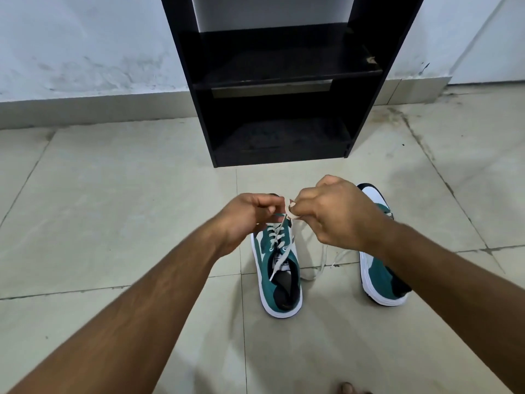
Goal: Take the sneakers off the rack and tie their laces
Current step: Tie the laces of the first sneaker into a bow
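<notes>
Two teal-and-white sneakers stand on the tiled floor in front of the black rack [272, 81]. The left sneaker [279, 274] lies under my hands, heel toward me. Its white lace [279, 251] runs up from the eyelets to my fingers. My left hand [247, 217] pinches one lace end above the shoe's toe. My right hand [335, 214] pinches a loop of the same lace right beside it. The right sneaker [380, 268] stands to the right, partly hidden by my right forearm, with loose lace ends [324, 263] trailing on the floor between the shoes.
The rack stands against a pale wall [85, 52]; both visible shelves hold nothing. Light floor tiles [113, 209] spread around the shoes. A toe of my foot [348, 388] shows at the bottom edge.
</notes>
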